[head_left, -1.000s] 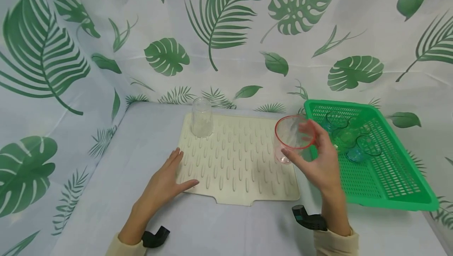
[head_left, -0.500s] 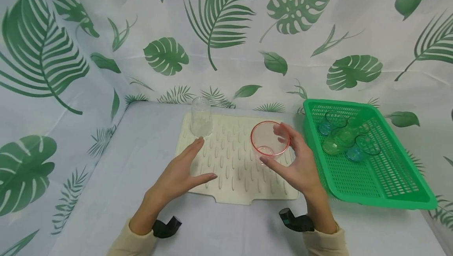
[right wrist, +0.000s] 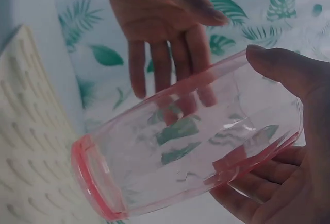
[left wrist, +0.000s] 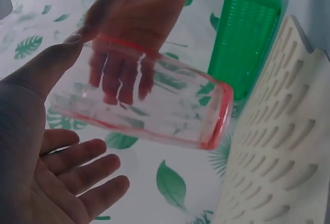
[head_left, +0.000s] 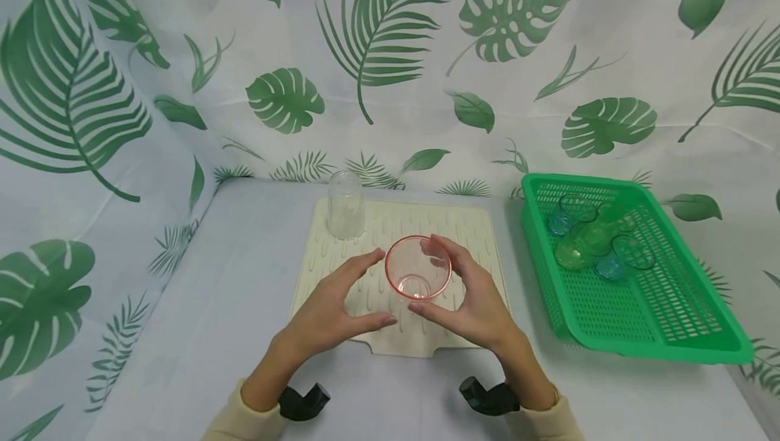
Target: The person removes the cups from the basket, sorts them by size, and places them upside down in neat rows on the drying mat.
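Between both hands is a clear drinking glass with a pinkish-red rim [head_left: 418,271], mouth up above the cream ridged drying mat [head_left: 453,224]. My right hand [head_left: 478,305] grips it from the right, thumb on the near side and fingers behind. My left hand [head_left: 332,312] faces it from the left with thumb and fingers spread apart, fingertips close to the rim. In the left wrist view the glass [left wrist: 170,100] shows its red base towards the mat; the right wrist view shows the fingers curving round its lower side. A colourless glass [head_left: 346,211] stands on the mat's far left corner.
At the right stands a green plastic basket [head_left: 658,353] with several glasses in it, among them a blue glass [head_left: 609,268] and a yellow-green glass [head_left: 571,255]. A leaf-patterned curtain [head_left: 402,116] rises behind the table.
My right hand has carried the red-rimmed glass leftwards and nearer, from beside the basket to over the middle of the mat. My left hand has moved right, up to the glass.
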Motion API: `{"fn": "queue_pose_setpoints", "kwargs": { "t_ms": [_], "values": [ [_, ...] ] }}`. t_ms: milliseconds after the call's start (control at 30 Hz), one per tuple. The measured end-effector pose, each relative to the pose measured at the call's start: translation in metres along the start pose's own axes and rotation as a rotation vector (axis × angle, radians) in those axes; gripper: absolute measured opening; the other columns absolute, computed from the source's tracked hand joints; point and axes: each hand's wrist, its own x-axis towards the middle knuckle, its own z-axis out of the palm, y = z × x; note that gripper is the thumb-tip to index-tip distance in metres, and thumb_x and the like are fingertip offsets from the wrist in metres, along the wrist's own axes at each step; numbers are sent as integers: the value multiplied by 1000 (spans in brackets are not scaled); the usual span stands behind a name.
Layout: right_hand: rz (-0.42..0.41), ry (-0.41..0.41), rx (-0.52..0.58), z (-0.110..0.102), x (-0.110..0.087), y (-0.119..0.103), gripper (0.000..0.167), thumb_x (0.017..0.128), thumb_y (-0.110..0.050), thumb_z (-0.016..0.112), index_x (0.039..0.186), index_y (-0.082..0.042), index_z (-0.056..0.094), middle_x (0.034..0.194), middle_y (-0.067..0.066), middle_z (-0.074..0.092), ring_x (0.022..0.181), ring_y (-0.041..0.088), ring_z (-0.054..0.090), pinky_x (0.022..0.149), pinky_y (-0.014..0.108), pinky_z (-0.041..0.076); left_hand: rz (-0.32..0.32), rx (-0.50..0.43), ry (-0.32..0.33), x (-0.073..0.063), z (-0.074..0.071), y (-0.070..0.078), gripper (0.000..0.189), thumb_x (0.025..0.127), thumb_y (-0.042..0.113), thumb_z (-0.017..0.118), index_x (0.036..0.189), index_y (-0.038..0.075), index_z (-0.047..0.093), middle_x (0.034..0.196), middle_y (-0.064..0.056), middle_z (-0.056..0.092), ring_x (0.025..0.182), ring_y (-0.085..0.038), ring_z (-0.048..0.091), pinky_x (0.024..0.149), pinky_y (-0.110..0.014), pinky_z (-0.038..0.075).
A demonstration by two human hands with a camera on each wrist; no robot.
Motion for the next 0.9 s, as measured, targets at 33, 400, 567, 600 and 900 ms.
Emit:
{"fn": "queue_pose_setpoints", "kwargs": {
  "t_ms": [33, 400, 567, 600, 900],
  "values": [
    [-12, -11, 9, 2, 0, 0, 97, 68, -16, 92, 150, -18, 41, 142, 4, 61, 121, 23, 63, 100, 56, 53, 13, -16, 1, 0, 1, 0, 89, 81, 42, 83, 155, 30, 35, 153, 8, 48, 142, -12, 46, 112, -47, 47],
    [-62, -91, 67, 13, -1, -5, 97, 69, -19, 92, 150, -15, 41, 140, 3, 62, 126, 22, 62, 101, 51, 54, 95, -104, 9, 1, 1, 3, 90, 79, 34, 87, 154, 23, 38, 143, 5, 55, 129, -14, 57, 106, -39, 53],
    [-66, -132, 98, 13, 0, -6, 99, 68, -17, 93, 151, -16, 40, 141, 6, 61, 127, 24, 60, 103, 47, 54, 100, -108, 13, 0, 0, 4, 93, 75, 30, 90, 153, 22, 39, 143, 3, 55, 128, -15, 57, 104, -39, 54],
    [-68, -140, 103, 13, 0, -6, 99, 67, -17, 94, 151, -15, 40, 141, 6, 60, 127, 24, 60, 103, 46, 54, 107, -107, 13, 1, 0, 3, 94, 74, 30, 90, 153, 21, 39, 143, 2, 55, 128, -16, 57, 103, -39, 54],
    [-95, -197, 134, 13, 0, -5, 108, 59, -16, 97, 151, -9, 40, 143, 10, 57, 132, 25, 57, 108, 44, 50, 143, -105, 27, 2, 1, 2, 98, 69, 32, 94, 150, 17, 41, 141, -6, 56, 126, -27, 58, 99, -35, 56]
  ]
}}
